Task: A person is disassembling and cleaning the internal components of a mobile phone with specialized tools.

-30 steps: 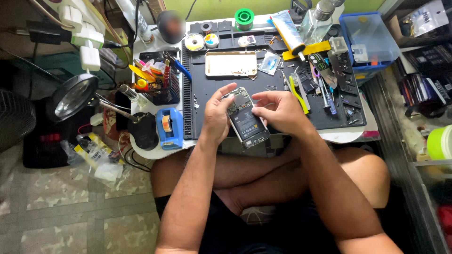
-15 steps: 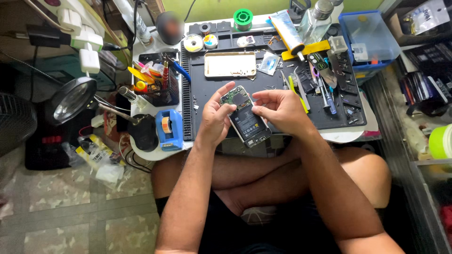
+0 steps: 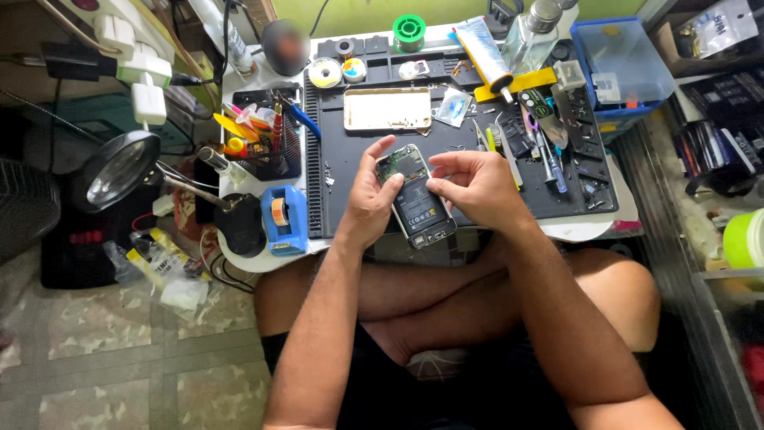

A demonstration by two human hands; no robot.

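- Small white round-edged table [image 3: 593, 231] at the centre, covered by a black work mat [image 3: 350, 151].
- Yellow-green wall [image 3: 358, 12] behind the table's far edge.
- Worn patterned floor tiles [image 3: 103, 342] in grey and beige at lower left.
- Magnifier lamp [image 3: 119, 171] on a jointed arm, left of the table.
- White power strip with plugs [image 3: 131, 52] at upper left.
- Dark fan grille [image 3: 24, 207], possibly, at the left edge; too cropped to confirm.
- Blue plastic bin [image 3: 625, 64] at the table's upper right corner.
- Dark shelving with clutter [image 3: 716, 143] along the right side.
- Even, soft light throughout.
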